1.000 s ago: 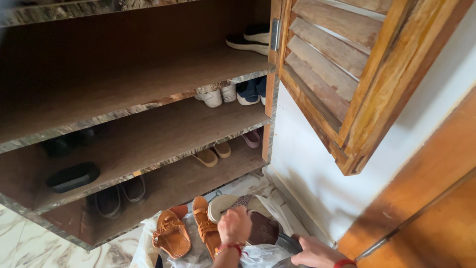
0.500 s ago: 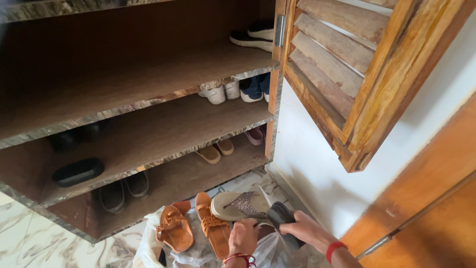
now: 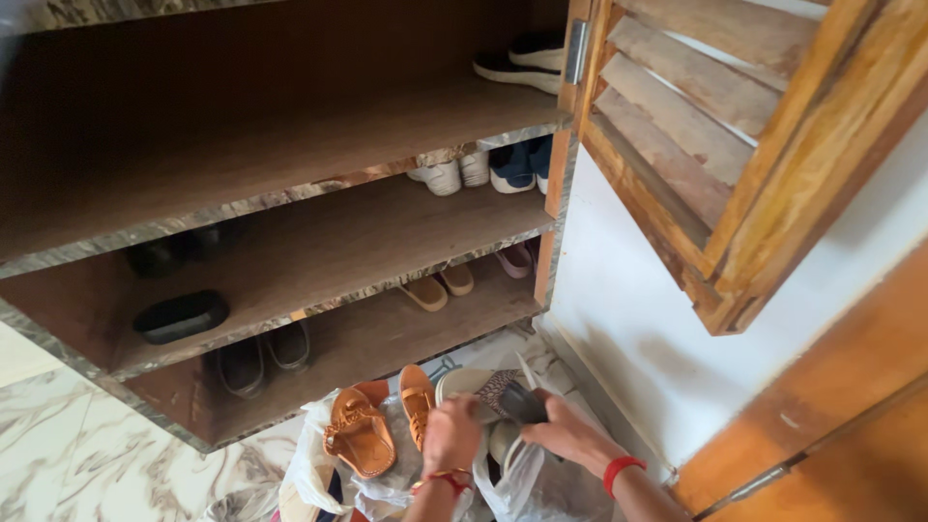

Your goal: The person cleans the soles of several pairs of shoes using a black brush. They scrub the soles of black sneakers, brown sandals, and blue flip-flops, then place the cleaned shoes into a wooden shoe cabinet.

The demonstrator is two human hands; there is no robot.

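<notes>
My left hand and my right hand are low in the head view, over a clear plastic bag of footwear on the floor. The right hand grips a dark shoe. The left hand rests on a cream flip-flop with a patterned strap; whether it grips it is hard to tell. Two tan leather sandals lie on the bag just left of the left hand.
An open wooden shoe cabinet fills the upper left, with white and blue sneakers, beige slippers and dark shoes on its shelves. Its louvred door hangs open at right. A white wall and a marble floor surround it.
The right hand came up from the bag's lower edge with the dark shoe and now holds it beside the left hand. The view shifted slightly left and down.
</notes>
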